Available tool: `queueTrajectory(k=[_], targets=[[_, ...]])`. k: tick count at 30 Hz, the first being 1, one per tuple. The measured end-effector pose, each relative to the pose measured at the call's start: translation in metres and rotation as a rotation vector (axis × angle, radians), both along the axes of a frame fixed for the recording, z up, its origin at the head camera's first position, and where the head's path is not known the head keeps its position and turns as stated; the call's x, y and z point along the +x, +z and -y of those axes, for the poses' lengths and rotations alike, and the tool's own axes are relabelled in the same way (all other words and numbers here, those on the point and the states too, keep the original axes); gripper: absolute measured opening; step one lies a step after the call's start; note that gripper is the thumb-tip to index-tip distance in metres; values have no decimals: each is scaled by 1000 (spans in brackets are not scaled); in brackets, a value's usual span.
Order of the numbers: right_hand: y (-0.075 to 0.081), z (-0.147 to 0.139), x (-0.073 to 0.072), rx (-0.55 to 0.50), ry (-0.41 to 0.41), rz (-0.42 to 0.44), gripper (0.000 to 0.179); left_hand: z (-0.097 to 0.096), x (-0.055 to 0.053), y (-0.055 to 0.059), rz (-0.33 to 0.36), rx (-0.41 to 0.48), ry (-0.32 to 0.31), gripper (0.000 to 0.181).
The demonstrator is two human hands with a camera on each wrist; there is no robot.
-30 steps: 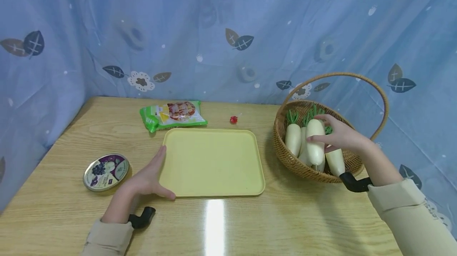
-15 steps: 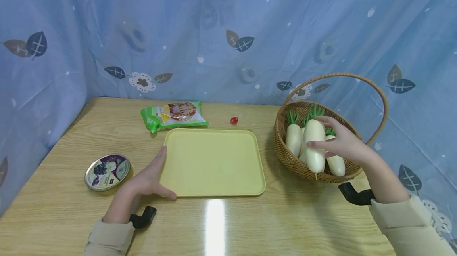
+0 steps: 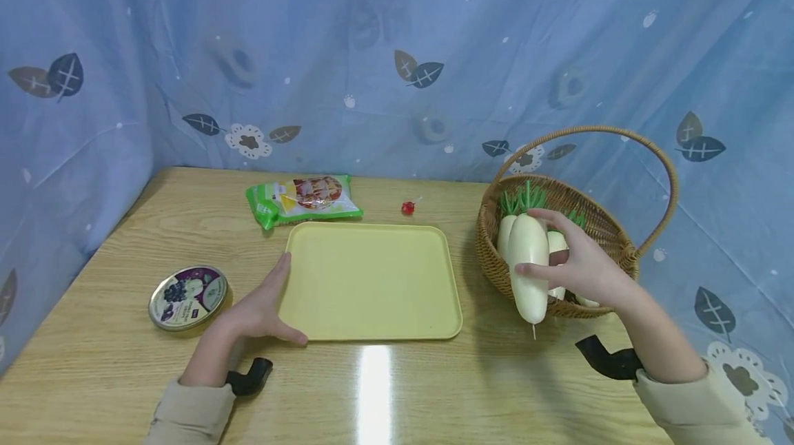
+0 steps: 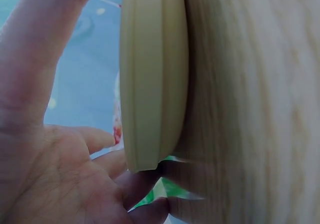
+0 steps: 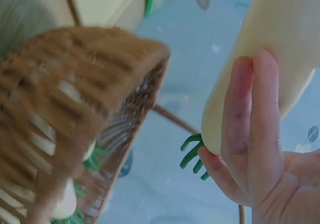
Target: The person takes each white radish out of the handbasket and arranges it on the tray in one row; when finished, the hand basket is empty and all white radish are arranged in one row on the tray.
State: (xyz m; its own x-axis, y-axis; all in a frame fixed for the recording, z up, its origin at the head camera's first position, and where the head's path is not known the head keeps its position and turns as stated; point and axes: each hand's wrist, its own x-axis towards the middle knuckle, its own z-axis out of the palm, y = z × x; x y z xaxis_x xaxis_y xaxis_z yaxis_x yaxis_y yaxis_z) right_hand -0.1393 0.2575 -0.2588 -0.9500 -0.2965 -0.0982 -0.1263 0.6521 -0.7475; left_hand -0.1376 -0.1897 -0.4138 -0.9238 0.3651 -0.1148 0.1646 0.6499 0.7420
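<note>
My right hand (image 3: 586, 262) grips a white radish (image 3: 529, 273) with green leaves at its far end. It holds the radish over the front left rim of the wicker basket (image 3: 493, 273), tail end toward me. In the right wrist view, fingers (image 5: 265, 109) lie along the pale radish (image 5: 280, 34). Other white radishes (image 3: 557, 242) lie in the basket, partly hidden by the hand. At the left end of the yellow tray (image 3: 372, 283), my left hand (image 3: 257, 311) touches its edge, thumb at the front corner and fingers spread along the side.
A green snack bag (image 3: 304, 198) lies behind the tray, with a small red object (image 3: 407, 208) to its right. An oval tin (image 3: 188, 298) sits left of my left hand. The basket's tall handle (image 3: 673, 190) arches up; a blue curtain (image 3: 372, 73) hangs behind.
My right hand has lifted the radish from among the others and moved it left and toward me, over the basket rim. The left hand and tray have stayed put.
</note>
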Motion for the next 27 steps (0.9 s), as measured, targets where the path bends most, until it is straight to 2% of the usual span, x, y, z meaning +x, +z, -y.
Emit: queueTrajectory(k=[9, 27], targets=[[-12, 24, 2, -25, 39, -85, 84, -1, 0, 0, -4, -12, -3, 142], [-48, 69, -7, -132, 134, -144, 83, 0, 0, -1, -19, -17, -8, 141]])
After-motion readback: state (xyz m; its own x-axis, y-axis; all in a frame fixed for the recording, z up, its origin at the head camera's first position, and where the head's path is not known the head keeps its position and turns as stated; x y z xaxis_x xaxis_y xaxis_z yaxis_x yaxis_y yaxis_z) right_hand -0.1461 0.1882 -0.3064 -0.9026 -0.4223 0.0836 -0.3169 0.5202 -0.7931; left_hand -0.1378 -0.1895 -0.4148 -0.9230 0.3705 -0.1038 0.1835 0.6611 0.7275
